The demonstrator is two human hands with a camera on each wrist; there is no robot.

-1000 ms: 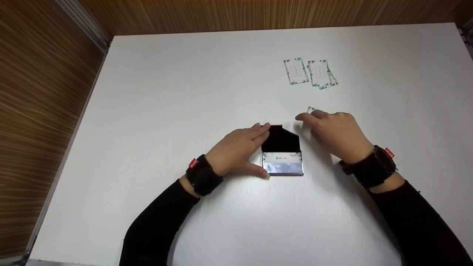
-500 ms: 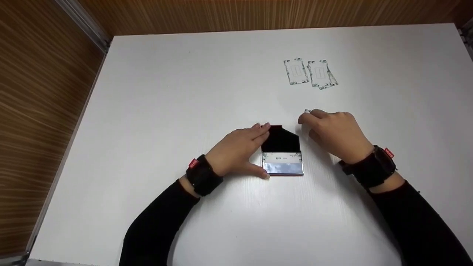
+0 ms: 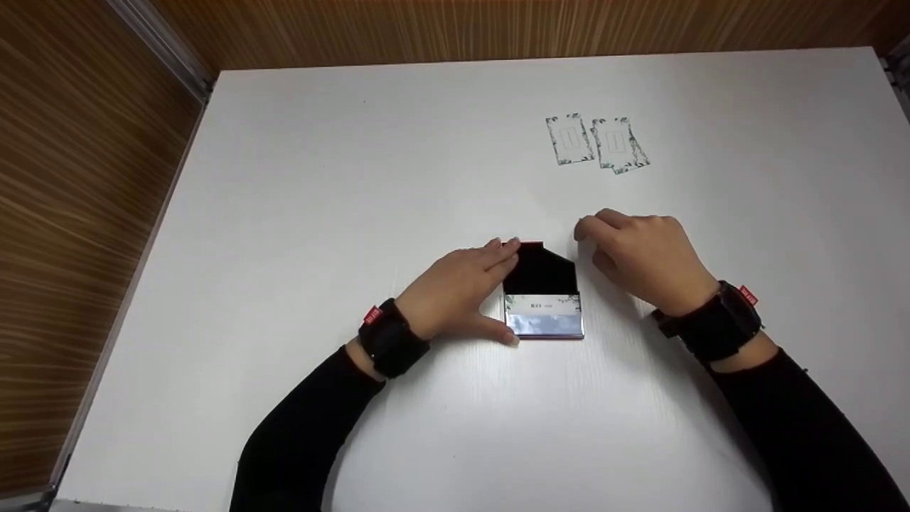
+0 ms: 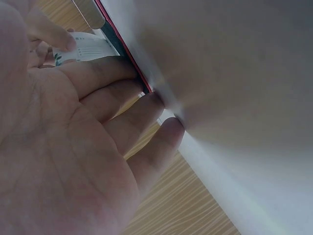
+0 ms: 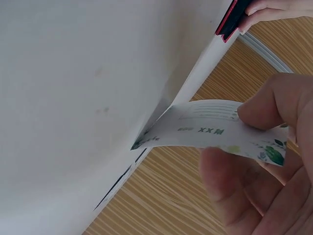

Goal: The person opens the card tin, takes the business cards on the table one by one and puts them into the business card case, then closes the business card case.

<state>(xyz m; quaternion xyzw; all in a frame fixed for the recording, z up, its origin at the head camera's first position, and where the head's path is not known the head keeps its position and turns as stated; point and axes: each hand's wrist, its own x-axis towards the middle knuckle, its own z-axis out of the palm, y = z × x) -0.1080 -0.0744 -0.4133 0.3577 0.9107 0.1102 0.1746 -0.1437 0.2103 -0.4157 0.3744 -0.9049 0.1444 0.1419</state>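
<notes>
My left hand (image 3: 466, 288) rests on the left side of a business card case (image 3: 540, 270), its fingers fairly straight at the far corner and its thumb at the near edge. The case lies flat with its black flap folded back. A printed card shows in its lower pocket. Just right of the case, my right hand (image 3: 640, 256) pinches a business card (image 5: 195, 122) between thumb and fingers. In the right wrist view this card is bowed, with leaf prints at its corners, and its far end touches the table. The head view hides it behind the hand.
Several leaf-bordered cards lie farther back on the white table: one card alone (image 3: 569, 140) and an overlapping pile (image 3: 616, 146) to its right. Wood-grain panels (image 3: 498, 28) stand along the back and left of the table (image 3: 320, 178).
The card's corner that showed beyond my right fingers has gone from the head view. My right fingers have drawn in slightly. My left hand and the case stay in place.
</notes>
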